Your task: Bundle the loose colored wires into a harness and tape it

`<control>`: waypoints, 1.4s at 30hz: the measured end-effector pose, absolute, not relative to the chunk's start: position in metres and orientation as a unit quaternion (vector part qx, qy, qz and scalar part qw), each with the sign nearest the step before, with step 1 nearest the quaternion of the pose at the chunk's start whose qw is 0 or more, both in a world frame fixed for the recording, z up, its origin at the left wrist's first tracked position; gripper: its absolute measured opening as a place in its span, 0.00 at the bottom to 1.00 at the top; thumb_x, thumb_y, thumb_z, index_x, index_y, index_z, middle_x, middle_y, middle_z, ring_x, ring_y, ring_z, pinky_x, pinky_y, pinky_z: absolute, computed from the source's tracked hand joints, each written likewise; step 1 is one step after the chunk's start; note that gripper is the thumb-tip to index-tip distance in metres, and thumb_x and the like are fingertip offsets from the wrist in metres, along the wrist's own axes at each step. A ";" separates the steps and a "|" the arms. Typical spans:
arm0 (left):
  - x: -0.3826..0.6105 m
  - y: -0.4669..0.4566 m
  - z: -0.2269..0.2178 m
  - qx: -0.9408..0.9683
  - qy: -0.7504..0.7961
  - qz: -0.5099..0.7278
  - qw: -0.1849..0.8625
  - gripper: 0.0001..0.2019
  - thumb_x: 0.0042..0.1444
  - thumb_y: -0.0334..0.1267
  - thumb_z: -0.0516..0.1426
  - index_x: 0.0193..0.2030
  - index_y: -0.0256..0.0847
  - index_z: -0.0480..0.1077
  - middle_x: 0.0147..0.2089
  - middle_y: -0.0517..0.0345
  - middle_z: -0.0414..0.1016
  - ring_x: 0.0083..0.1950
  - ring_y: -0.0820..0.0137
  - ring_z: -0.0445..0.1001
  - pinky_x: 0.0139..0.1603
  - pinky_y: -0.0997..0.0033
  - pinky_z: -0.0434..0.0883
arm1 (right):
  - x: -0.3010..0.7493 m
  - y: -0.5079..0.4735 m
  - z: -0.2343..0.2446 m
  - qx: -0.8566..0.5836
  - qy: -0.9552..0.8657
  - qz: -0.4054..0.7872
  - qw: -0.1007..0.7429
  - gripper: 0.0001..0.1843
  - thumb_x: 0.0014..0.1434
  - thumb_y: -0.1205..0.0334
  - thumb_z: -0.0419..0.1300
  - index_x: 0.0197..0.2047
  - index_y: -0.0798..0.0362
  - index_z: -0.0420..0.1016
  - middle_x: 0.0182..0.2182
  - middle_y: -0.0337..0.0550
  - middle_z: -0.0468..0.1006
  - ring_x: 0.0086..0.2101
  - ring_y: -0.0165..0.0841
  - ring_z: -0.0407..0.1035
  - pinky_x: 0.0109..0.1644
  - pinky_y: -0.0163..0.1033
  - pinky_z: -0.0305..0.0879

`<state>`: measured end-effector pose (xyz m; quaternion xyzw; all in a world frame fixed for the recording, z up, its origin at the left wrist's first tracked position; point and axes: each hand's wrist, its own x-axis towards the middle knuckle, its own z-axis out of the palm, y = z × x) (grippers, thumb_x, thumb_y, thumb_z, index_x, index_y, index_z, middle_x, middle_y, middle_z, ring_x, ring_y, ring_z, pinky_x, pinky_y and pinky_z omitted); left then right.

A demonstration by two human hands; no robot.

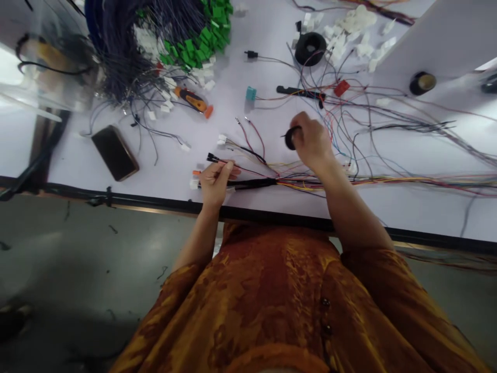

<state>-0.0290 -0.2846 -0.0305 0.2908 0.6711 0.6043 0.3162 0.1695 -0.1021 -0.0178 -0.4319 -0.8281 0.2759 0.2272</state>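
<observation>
My left hand [216, 182] pinches wires near a small black connector [212, 157], close to the table's front edge. White and orange connectors stick out to the left of its fingers. From it the wire harness [256, 183], wrapped partly in black tape, runs right across the table. My right hand [313, 144] is raised over the wires, its fingers closed on a black tape roll [290, 139]. Above the harness, a white connector [222, 140] and two loose wire ends with metal terminals [247, 119] lie on the table.
A second black tape roll [310, 49] lies among white connectors at the back. An orange-black cutter [191, 99], a phone [115, 153] and a bundle of wires with green connectors [198, 49] are at left. A teal connector [250, 94] and red connector [341, 88] lie behind my hands.
</observation>
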 end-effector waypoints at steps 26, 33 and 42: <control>-0.021 -0.284 0.003 0.515 0.650 0.502 0.246 0.13 0.65 0.48 0.59 0.38 0.40 0.77 0.37 0.57 0.82 0.34 0.72 0.83 0.38 0.75 0.79 | 0.118 -0.191 -0.010 -0.385 -0.511 0.728 0.248 0.10 0.65 0.54 0.58 0.44 0.49 0.63 0.27 0.34 0.66 0.21 0.24 0.54 0.21 0.29 0.53; -0.021 -0.279 -0.014 0.381 0.687 0.569 0.242 0.17 0.63 0.53 0.59 0.37 0.39 0.71 0.39 0.54 0.83 0.22 0.77 0.77 0.18 0.81 0.68 | 0.147 -0.217 -0.023 -0.399 -0.494 0.700 0.327 0.17 0.62 0.63 0.54 0.54 0.48 0.66 0.35 0.39 0.71 0.25 0.26 0.59 0.24 0.31 0.61; -0.016 -0.277 0.005 0.508 0.630 0.525 0.263 0.16 0.64 0.53 0.59 0.37 0.42 0.73 0.35 0.57 0.80 0.36 0.72 0.82 0.38 0.73 0.80 | 0.140 -0.208 -0.025 -0.382 -0.506 0.695 0.339 0.14 0.63 0.55 0.58 0.51 0.48 0.64 0.36 0.39 0.72 0.24 0.25 0.62 0.23 0.31 0.62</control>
